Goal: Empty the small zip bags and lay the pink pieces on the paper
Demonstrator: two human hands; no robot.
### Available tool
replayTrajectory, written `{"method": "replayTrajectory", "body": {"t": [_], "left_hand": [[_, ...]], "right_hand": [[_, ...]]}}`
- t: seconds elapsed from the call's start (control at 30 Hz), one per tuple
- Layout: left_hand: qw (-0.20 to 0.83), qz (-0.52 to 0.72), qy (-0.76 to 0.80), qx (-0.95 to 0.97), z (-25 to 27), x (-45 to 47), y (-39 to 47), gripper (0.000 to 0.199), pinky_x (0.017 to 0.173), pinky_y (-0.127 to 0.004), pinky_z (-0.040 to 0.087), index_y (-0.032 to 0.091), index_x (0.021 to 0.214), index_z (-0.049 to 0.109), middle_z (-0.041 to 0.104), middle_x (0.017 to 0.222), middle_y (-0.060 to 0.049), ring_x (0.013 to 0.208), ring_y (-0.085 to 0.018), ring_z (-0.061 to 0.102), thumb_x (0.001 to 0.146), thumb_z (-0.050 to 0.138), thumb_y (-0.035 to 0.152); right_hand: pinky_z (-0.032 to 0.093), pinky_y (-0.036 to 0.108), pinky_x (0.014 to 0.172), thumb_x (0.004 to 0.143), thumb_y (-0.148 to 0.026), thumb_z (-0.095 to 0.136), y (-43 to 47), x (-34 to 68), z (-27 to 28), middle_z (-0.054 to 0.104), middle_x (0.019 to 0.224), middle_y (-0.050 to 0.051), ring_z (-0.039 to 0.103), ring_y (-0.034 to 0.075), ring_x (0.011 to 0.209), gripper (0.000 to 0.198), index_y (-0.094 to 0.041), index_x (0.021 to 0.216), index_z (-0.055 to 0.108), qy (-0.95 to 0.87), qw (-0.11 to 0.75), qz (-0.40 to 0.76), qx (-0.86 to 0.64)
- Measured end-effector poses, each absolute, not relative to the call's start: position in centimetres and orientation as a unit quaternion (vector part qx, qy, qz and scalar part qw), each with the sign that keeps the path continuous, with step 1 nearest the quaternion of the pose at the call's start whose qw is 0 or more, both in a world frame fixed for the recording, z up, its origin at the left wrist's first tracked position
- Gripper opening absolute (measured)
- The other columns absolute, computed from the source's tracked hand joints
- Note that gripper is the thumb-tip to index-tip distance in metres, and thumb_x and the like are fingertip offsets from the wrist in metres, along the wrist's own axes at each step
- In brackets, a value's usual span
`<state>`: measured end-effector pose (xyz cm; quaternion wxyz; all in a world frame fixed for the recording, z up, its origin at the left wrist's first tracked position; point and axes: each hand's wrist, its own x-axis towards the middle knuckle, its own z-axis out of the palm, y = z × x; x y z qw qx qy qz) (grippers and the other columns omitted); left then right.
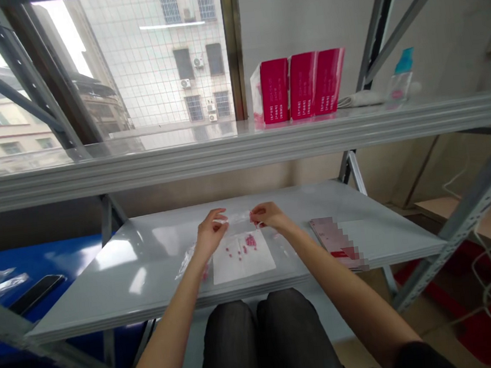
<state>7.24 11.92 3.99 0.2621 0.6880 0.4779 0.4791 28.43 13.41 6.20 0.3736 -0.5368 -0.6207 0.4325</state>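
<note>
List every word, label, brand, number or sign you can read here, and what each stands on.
None can be read with certainty.
Three red boxes: white lettering low on the fronts, too small and blurred to quote.
Pink flat item: partly pixelated, nothing legible.
White sheet: no print can be made out.

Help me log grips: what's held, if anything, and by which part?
Apparently a clear plastic bag, right edge pinched in the right hand; whether the left hand grips is unclear.
</note>
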Motion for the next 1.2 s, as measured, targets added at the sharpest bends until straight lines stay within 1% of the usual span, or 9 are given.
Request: {"method": "replayTrajectory", "body": {"t": [0.1,0.2,0.43,0.5,0.57,0.63,0.77,0.9,1.2], "left_hand": [[0.232,0.436,0.506,0.707,2.9,7.5,16.1,0.027,0.067,-0.03,0.057,0.014,0.115,0.059,0.066,0.1,-0.005,0.073,-0.013,0.064,0.092,0.062,0.028],[0.202,0.391,0.525,0.728,1.4,7.7,18.0,0.025,0.073,-0.034,0.058,0.014,0.112,0.061,0.066,0.105,-0.006,0.084,-0.016,0.065,0.094,0.06,0.031],[0.102,0.342,0.569,0.741,1.2,6.0,17.3,0.026,0.085,-0.042,0.055,0.014,0.113,0.062,0.064,0.113,-0.008,0.097,-0.02,0.064,0.093,0.06,0.032],[0.069,0.349,0.566,0.744,1.7,5.1,15.4,0.023,0.09,-0.044,0.052,0.015,0.11,0.063,0.064,0.113,-0.009,0.101,-0.021,0.063,0.093,0.06,0.029],[0.045,0.359,0.549,0.754,1.7,4.6,12.1,0.018,0.095,-0.044,0.049,0.017,0.108,0.065,0.066,0.109,-0.009,0.102,-0.022,0.062,0.093,0.056,0.022],[0.033,0.36,0.526,0.77,1.0,4.5,8.0,0.018,0.093,-0.043,0.05,0.018,0.103,0.067,0.069,0.102,-0.008,0.098,-0.023,0.063,0.092,0.052,0.018],[0.022,0.348,0.492,0.798,-2.1,5.5,0.6,0.018,0.089,-0.046,0.051,0.02,0.097,0.069,0.07,0.098,-0.008,0.095,-0.025,0.064,0.092,0.051,0.021],[-0.012,0.349,0.48,0.805,-4.3,6.0,-2.0,0.024,0.096,-0.05,0.048,0.021,0.112,0.065,0.067,0.114,-0.009,0.109,-0.027,0.06,0.091,0.053,0.019],[-0.052,0.346,0.478,0.806,-4.3,5.7,-2.3,0.024,0.092,-0.046,0.051,0.024,0.111,0.064,0.068,0.111,-0.007,0.106,-0.026,0.063,0.09,0.056,0.018]], "right_hand": [[0.057,0.033,0.073,0.096,-0.031,0.06,16.4,28.0,5.6,0.066,0.106,0.006,0.066,0.017,0.085,0.023,-0.014,0.111,0.063,-0.63,0.33,0.415,-0.568],[0.057,0.039,0.081,0.095,-0.032,0.061,17.5,27.7,4.8,0.062,0.119,0.008,0.064,0.022,0.098,0.031,-0.015,0.12,0.06,-0.643,0.312,0.38,-0.588],[0.053,0.045,0.09,0.096,-0.031,0.06,15.9,28.5,5.9,0.061,0.123,0.009,0.063,0.023,0.106,0.029,-0.016,0.12,0.06,-0.684,0.319,0.251,-0.607],[0.05,0.044,0.095,0.097,-0.023,0.057,13.4,28.9,6.2,0.064,0.119,0.009,0.063,0.022,0.107,0.023,-0.015,0.117,0.062,-0.704,0.329,0.219,-0.59],[0.046,0.036,0.099,0.096,-0.008,0.047,9.6,29.1,5.6,0.068,0.115,0.01,0.062,0.019,0.108,0.029,-0.015,0.117,0.066,-0.734,0.336,0.197,-0.556],[0.044,0.034,0.102,0.091,-0.003,0.047,5.5,29.0,3.9,0.069,0.114,0.01,0.06,0.021,0.111,0.033,-0.013,0.114,0.068,-0.758,0.337,0.18,-0.53],[0.046,0.043,0.097,0.089,-0.005,0.047,-0.5,28.0,-0.8,0.068,0.108,0.014,0.059,0.027,0.106,0.031,-0.013,0.108,0.071,-0.782,0.319,0.081,-0.53],[0.046,0.047,0.096,0.091,-0.008,0.047,-2.4,27.4,-3.3,0.065,0.117,0.015,0.055,0.031,0.112,0.032,-0.014,0.115,0.068,-0.781,0.309,-0.002,-0.543],[0.047,0.049,0.093,0.089,-0.008,0.048,-2.8,27.2,-2.5,0.065,0.116,0.015,0.056,0.033,0.11,0.032,-0.014,0.115,0.066,-0.783,0.267,-0.014,-0.561]]}}
